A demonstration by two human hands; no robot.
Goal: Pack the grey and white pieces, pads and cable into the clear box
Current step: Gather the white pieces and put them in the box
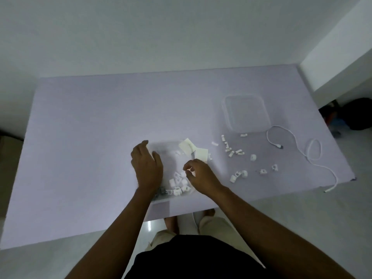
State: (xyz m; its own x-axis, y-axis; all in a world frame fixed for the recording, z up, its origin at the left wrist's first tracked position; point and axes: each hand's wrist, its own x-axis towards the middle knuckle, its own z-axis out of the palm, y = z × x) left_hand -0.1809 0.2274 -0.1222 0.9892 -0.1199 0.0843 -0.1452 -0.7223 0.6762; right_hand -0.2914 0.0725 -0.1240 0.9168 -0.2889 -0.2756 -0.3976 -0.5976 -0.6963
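Note:
The clear box [168,147] sits near the table's front edge, holding several white pieces [179,183], a grey piece [161,191] and pale pads [190,151] leaning at its far right. My left hand [147,165] rests on the box's left side, fingers spread. My right hand [198,175] hovers over the box with fingertips pinched on a small white piece [186,169]. More white pieces [235,153] lie scattered to the right. A white cable [310,156] loops near the table's right edge, one end hanging over it.
A clear lid [244,112] lies upside down on the lilac table [90,127] behind the scattered pieces. A dark bag [356,115] sits on the floor at the far right. My legs and feet show below the table's front edge.

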